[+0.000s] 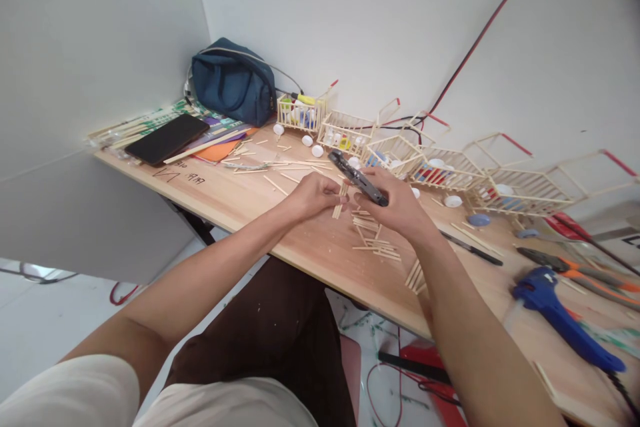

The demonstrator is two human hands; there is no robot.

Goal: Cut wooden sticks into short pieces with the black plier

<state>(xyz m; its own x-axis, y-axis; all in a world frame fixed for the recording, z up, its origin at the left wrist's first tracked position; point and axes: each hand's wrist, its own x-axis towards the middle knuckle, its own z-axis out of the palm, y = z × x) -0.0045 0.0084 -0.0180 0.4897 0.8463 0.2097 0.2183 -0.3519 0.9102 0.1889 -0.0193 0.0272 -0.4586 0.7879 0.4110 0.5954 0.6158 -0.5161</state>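
My left hand [316, 195] is closed, pinching a few thin wooden sticks [341, 201] that hang down toward the wooden table [240, 197]. My right hand [397, 203] is wrapped round a dark cutting tool [356, 177] whose tip points up and left, just above the sticks. The two hands almost touch over the table's middle. More loose sticks [375, 240] lie scattered right below them.
Several small stick-built carts [345, 130] with white caps stand in a row along the wall. A blue bag [233, 83] and a black tablet [167, 138] sit at the far left. A blue glue gun [560, 313], orange-handled pliers [575, 263] and a black pen [470, 248] lie right.
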